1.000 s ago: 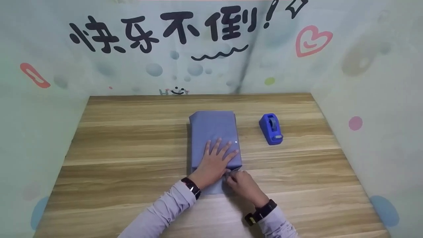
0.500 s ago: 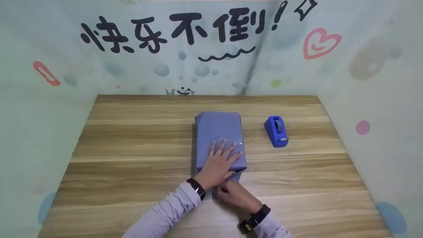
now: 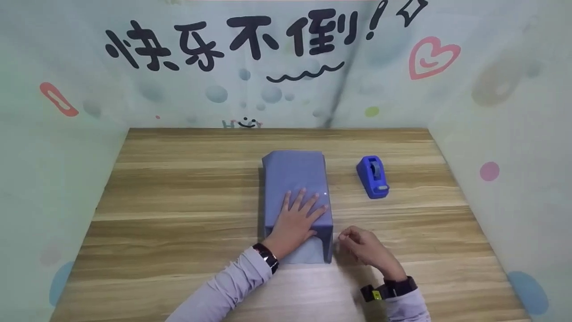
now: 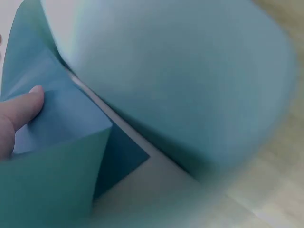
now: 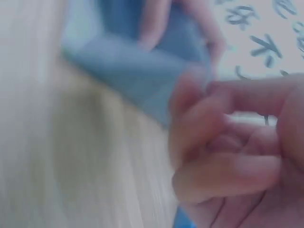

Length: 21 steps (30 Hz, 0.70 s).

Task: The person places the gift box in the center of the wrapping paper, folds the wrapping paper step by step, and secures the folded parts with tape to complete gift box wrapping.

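While the left hand (image 3: 292, 226) is resting on top of the blue paper-wrapped box (image 3: 294, 172), its grip is lying flat with the fingers spread, and its thumb is touching folded paper in the left wrist view. The right hand (image 3: 370, 250) is hovering just beside the box's near right corner, its grip showing closed with the fingers curled in. The box is lying around the middle of the worktop (image 3: 178, 192), a pale paper flap (image 3: 308, 252) extending toward the person. A blue tape dispenser (image 3: 370, 182) is standing to the box's right, apart from it.
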{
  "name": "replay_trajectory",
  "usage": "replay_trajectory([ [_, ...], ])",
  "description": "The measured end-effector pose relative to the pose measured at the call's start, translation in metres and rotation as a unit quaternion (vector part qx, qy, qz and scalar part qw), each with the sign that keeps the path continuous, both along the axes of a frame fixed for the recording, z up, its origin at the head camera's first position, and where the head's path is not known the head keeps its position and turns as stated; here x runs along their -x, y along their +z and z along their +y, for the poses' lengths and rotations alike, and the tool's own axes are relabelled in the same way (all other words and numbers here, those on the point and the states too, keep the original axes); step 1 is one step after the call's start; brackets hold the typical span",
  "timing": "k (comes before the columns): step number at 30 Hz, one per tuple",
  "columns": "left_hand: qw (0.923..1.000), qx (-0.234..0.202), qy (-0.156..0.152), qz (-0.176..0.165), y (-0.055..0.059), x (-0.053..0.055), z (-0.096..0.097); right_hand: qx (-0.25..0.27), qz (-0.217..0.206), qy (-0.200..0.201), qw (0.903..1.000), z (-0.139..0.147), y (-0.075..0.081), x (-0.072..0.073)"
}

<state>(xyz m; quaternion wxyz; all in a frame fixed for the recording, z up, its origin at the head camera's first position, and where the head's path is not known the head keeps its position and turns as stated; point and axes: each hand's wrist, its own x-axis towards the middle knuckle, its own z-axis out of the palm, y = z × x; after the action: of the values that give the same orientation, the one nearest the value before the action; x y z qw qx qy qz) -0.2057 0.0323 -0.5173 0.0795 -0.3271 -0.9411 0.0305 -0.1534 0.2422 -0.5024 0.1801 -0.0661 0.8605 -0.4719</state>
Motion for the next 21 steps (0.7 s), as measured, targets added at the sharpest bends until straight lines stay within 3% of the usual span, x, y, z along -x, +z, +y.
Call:
replay_trajectory([
  [3, 1.0, 0.003, 0.001, 0.003, 0.0, -0.001, -0.001, -0.105, 0.077, -0.024, 0.9912, -0.016, -0.005, -0.001],
  [7, 0.9998, -0.005, -0.004, 0.016, -0.001, 0.0, -0.001, -0.212, 0.183, -0.046, 0.959, -0.04, -0.007, -0.004],
  [10, 0.9997, -0.014, -0.009, 0.02, -0.002, 0.0, -0.002, -0.247, 0.215, -0.049, 0.9436, -0.049, -0.006, -0.003],
  [14, 0.9994, -0.03, -0.016, -0.006, 0.0, 0.001, -0.003, -0.217, 0.208, -0.031, 0.9532, -0.053, -0.006, 0.002],
  [21, 0.9928, -0.047, -0.031, -0.106, 0.011, 0.002, -0.006, -0.114, 0.189, -0.037, 0.9746, -0.049, -0.016, 0.008],
])
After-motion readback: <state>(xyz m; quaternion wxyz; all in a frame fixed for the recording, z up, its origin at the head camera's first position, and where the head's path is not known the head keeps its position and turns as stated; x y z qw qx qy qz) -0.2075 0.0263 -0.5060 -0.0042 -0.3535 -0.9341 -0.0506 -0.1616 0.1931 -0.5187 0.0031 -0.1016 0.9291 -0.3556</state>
